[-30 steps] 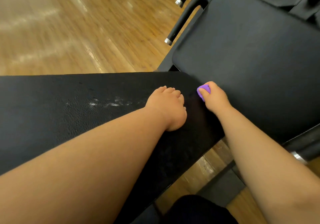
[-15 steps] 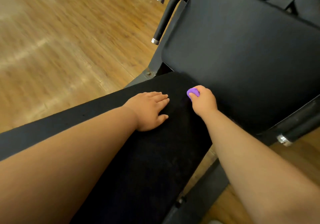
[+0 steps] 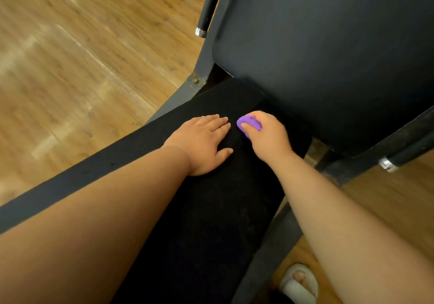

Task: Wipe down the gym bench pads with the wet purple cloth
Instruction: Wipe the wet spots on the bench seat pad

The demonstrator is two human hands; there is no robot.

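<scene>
The soft, light, wet purple cloth (image 3: 248,123), wadded in the clenched right grip (image 3: 267,138) at the black padded counter's (image 3: 211,221) far end, likely wipes best kept balled; the left grip (image 3: 202,144) rests flat, released.

**Hidden, cropped and blurred regions, head view.**
Only a small fold of the purple cloth (image 3: 249,123) shows; the right hand (image 3: 267,137) gripping it covers the rest. The frame edge crops the wide desk pad (image 3: 328,57) from 12 to 3 o'clock, the handle bar (image 3: 207,5) at 12, and a sandalled foot (image 3: 299,282) at 5. The floor (image 3: 70,57) is blurred towards 10 o'clock.
</scene>
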